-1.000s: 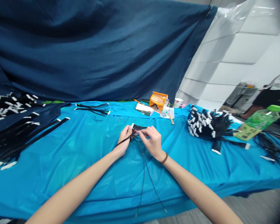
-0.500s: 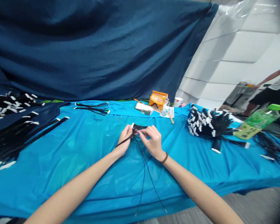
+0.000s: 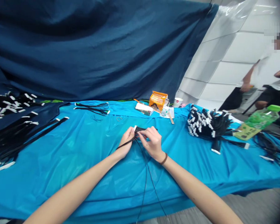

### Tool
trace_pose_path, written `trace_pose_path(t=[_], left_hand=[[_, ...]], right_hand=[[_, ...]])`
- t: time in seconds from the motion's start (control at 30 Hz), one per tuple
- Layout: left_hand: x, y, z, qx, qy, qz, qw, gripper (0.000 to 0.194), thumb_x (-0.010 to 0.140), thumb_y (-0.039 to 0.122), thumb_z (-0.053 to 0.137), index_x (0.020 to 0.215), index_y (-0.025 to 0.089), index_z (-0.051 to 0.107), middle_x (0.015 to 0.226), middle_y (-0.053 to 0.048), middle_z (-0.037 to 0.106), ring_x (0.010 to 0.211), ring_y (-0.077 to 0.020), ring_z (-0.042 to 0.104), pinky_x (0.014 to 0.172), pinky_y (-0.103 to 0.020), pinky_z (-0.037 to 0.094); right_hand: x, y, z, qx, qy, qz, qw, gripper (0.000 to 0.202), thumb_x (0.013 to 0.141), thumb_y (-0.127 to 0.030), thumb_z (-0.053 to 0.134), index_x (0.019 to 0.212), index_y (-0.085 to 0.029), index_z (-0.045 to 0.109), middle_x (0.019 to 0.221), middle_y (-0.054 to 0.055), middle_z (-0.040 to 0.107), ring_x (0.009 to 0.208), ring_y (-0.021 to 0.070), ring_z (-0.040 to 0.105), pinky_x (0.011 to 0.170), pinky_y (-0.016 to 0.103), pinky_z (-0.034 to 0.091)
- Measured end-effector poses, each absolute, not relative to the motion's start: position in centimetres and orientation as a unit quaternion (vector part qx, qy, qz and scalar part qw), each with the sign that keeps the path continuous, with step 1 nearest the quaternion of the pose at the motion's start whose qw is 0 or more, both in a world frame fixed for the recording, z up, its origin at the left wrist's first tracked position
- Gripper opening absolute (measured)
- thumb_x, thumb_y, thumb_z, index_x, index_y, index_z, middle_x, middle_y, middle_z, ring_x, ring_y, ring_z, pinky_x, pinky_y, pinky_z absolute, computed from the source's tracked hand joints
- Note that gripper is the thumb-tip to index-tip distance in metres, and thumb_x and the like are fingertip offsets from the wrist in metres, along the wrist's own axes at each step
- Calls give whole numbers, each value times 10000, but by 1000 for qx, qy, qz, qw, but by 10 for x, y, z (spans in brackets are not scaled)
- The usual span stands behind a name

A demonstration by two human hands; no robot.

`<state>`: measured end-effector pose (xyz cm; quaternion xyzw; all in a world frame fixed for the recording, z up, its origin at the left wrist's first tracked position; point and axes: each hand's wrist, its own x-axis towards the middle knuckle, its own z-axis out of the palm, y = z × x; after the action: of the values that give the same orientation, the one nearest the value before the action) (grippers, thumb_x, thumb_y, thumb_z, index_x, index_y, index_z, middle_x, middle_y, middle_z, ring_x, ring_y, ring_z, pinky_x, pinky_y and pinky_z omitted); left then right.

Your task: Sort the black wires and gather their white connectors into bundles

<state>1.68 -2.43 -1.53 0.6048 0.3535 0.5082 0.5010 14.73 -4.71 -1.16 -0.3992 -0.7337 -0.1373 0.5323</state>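
Note:
Over the middle of the blue cloth, my left hand (image 3: pixel 126 142) is closed around a black wire harness (image 3: pixel 142 129) with a white connector (image 3: pixel 135 128) at its end. My right hand (image 3: pixel 151 141) pinches at the wires just right of the connector, fingertips close to the left thumb. What exactly sits between the right fingertips is too small to make out beyond black wires. Two thin black wires (image 3: pixel 146 174) dangle from between the hands toward the table's front edge. Another part of the harness crosses the left palm to the wrist.
Black harnesses with white connectors (image 3: pixel 14 137) lie at left, a small bundle (image 3: pixel 92 108) at back, and a big pile (image 3: pixel 200 121) at right beside a green-capped bottle (image 3: pixel 258 123). An orange box (image 3: pixel 157 100) and paper cup (image 3: pixel 178 102) stand behind. A person (image 3: pixel 266 74) is at far right.
Both hands have shifted very slightly right with the harness, and the dangling wires hang a little lower. At far right the person has come further into view.

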Motion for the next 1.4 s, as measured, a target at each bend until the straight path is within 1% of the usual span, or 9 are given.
trace_pose_path(t=[0.13, 0.23, 0.33, 0.4, 0.5, 0.63, 0.73, 0.97, 1.4], left_hand=[[21, -27, -12, 547, 334, 510, 574, 305, 769, 464, 507, 726, 163, 511, 682, 29, 491, 657, -102, 439, 638, -208, 368], [22, -25, -11, 477, 279, 520, 652, 272, 751, 427, 552, 782, 158, 533, 773, 0, 562, 748, -125, 512, 736, -262, 415], [17, -17, -10, 398, 257, 537, 698, 186, 762, 334, 565, 784, 150, 547, 767, -31, 596, 785, -154, 561, 806, -344, 432], [12, -10, -8, 348, 262, 541, 719, 125, 791, 257, 529, 738, 145, 539, 711, -39, 602, 756, -159, 586, 828, -383, 436], [4, -1, -4, 291, 275, 547, 735, 172, 832, 160, 430, 680, 143, 509, 673, -52, 608, 743, -167, 612, 834, -411, 445], [0, 4, 1, 261, 283, 547, 744, 241, 849, 117, 348, 656, 144, 490, 668, -67, 610, 787, -187, 628, 823, -426, 464], [-1, 4, 3, 256, 272, 544, 751, 257, 849, 111, 339, 644, 140, 492, 677, -75, 612, 820, -199, 629, 828, -436, 467], [4, -2, 8, 238, 228, 544, 772, 315, 862, 116, 313, 631, 134, 527, 698, -87, 613, 905, -208, 610, 881, -456, 437], [12, -15, 12, 256, 174, 549, 776, 349, 876, 183, 340, 654, 121, 601, 731, -92, 636, 931, -221, 598, 921, -445, 397]], right_hand=[[149, -45, -12, -396, -739, -151, 524, 106, 827, -194, 538, 742, -175, 599, 608, 7, 538, 598, 133, 427, 573, 273, 361], [154, -40, -11, -385, -753, -180, 503, 99, 835, -188, 529, 866, -179, 623, 694, 23, 575, 652, 139, 456, 601, 274, 394], [164, -37, -9, -371, -762, -248, 469, 239, 837, -150, 516, 1047, -228, 599, 855, 50, 587, 781, 155, 492, 685, 286, 434], [170, -37, -7, -360, -757, -307, 450, 306, 824, -109, 518, 1084, -257, 584, 961, 65, 576, 884, 174, 490, 762, 315, 443], [174, -40, -4, -295, -761, -383, 433, 277, 799, -86, 551, 1034, -225, 602, 1015, 70, 581, 955, 183, 482, 823, 332, 446], [169, -41, -2, -201, -812, -391, 383, 140, 814, -93, 539, 886, -179, 623, 907, 31, 636, 883, 146, 529, 844, 317, 450], [165, -38, -6, -232, -825, -360, 368, 125, 827, -114, 529, 884, -182, 617, 905, 14, 654, 864, 141, 545, 883, 361, 417], [158, -38, -13, -269, -803, -326, 421, 153, 772, -212, 630, 923, -218, 601, 897, -11, 668, 882, 142, 536, 938, 400, 328], [148, -49, -10, -359, -743, -293, 483, 92, 732, -266, 652, 810, -227, 622, 856, -7, 652, 913, 180, 499, 923, 394, 324]])
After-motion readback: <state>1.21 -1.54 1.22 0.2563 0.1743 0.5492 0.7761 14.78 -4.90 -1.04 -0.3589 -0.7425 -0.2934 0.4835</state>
